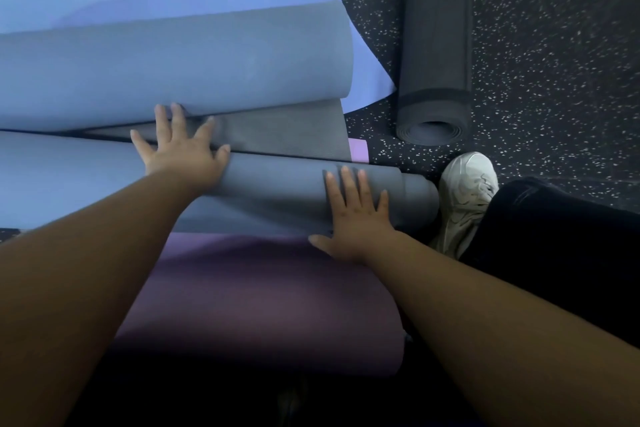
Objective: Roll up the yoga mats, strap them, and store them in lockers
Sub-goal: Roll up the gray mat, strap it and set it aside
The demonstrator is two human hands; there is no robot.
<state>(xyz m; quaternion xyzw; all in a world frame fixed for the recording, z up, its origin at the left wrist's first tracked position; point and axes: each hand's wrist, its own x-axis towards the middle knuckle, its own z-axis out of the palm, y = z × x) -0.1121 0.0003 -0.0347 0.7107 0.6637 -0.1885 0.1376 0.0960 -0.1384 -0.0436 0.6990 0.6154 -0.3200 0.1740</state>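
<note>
Grey-blue rolled mat (277, 191), purple mat (263, 291), charcoal roll (436, 45), white-speckled black floor (554, 62), white shoe (467, 191)

Both forearms come in bare, no sleeves, no watch, no rings on the left hand (180, 152) or the right hand (356, 218). Nails are short and plain. At the right edge there's a leg in dark, near-black trousers (554, 246), faintly creased. Below the hem sits a chunky white trainer (465, 198), its panels layered, white laces across the top.
</note>
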